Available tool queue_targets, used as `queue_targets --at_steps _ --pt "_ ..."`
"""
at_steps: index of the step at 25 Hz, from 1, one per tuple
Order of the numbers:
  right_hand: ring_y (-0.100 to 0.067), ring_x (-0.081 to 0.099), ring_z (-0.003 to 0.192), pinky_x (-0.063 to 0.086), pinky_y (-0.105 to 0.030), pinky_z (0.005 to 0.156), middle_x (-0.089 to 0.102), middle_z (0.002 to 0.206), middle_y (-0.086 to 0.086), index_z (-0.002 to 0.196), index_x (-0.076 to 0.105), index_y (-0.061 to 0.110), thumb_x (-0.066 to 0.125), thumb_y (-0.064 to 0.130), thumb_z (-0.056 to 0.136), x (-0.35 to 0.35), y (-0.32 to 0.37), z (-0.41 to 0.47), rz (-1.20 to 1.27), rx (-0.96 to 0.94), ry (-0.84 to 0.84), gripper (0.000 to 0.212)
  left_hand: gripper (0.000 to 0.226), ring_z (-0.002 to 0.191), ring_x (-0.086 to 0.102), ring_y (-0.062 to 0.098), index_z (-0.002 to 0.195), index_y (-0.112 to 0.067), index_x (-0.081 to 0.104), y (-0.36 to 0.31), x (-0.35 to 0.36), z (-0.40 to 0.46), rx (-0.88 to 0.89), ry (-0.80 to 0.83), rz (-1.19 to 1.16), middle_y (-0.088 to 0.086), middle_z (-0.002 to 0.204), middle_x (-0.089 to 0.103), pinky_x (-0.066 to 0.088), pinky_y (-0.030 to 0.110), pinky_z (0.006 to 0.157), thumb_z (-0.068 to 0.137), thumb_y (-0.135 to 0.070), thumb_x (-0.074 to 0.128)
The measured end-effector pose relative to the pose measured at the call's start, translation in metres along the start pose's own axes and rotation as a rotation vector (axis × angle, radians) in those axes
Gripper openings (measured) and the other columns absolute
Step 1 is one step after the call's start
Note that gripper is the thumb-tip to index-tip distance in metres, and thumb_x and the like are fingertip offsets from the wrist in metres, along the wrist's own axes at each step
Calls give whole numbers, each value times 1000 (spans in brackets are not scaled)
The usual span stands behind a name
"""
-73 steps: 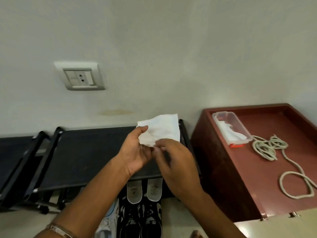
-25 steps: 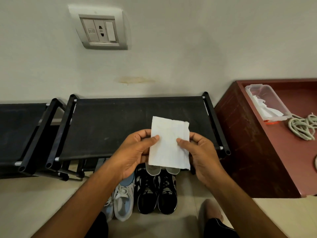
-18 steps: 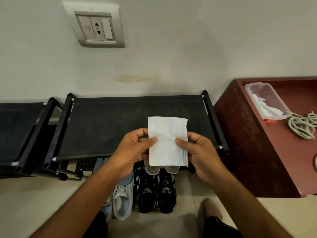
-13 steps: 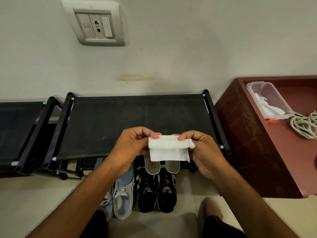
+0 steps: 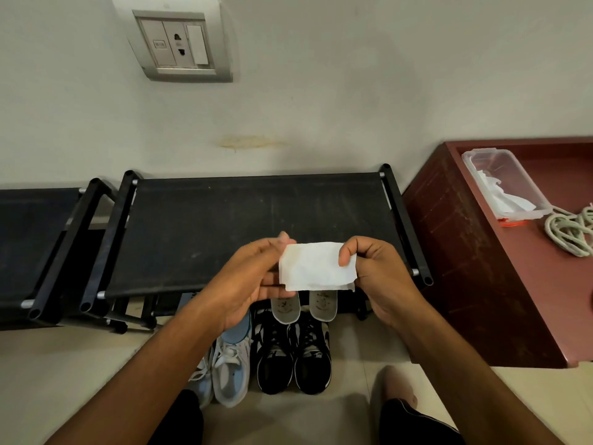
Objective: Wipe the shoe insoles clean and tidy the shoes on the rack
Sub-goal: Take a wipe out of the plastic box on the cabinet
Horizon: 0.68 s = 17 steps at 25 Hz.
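Observation:
A folded white wipe [image 5: 316,265] hangs between both hands above the front edge of the black shoe rack [image 5: 256,226]. My left hand [image 5: 253,284] pinches its left edge and my right hand [image 5: 375,277] pinches its right edge. Below them on the floor stands a pair of black sneakers [image 5: 293,351], with two grey insoles [image 5: 303,305] sticking up out of them. A pair of light blue and white sneakers [image 5: 226,367] stands to their left, partly hidden by my left forearm.
A second black rack [image 5: 35,248] stands at the left. On the right is a dark red cabinet [image 5: 500,277] carrying a clear plastic wipe box [image 5: 503,184] and a coiled white rope [image 5: 571,229]. A wall socket [image 5: 176,40] is above. My knees are at the bottom.
The wipe was held open as a tall sheet, then folded in half top to bottom. It is now a flat, wide strip held by both hands. The view tilted down towards the shoes.

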State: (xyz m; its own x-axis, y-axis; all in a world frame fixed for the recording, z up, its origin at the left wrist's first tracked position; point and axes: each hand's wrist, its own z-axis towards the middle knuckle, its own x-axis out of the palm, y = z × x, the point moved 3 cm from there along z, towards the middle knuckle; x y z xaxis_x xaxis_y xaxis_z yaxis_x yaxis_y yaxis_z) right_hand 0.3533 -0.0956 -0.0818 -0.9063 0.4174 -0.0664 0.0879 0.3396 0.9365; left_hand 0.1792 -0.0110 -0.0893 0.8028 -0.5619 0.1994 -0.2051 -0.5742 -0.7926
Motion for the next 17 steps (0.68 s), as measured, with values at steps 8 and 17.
queue_targets --at_steps 8,17 --pt "-22 66 84 47 -33 64 70 95 -12 80 66 21 46 -1 92 0 -3 3 204 146 -48 32 27 94 72 19 111 -17 68 -1 -5 3 181 -112 16 4 101 77 60 30 65 87 -3 69" --pt "-20 69 100 59 -39 81 73 104 -2 118 60 17 70 5 86 -1 0 3 304 72 -165 36 29 90 73 23 113 -12 66 0 0 0 148 -9 60 8 99 74 62 35 76 86 -4 71"
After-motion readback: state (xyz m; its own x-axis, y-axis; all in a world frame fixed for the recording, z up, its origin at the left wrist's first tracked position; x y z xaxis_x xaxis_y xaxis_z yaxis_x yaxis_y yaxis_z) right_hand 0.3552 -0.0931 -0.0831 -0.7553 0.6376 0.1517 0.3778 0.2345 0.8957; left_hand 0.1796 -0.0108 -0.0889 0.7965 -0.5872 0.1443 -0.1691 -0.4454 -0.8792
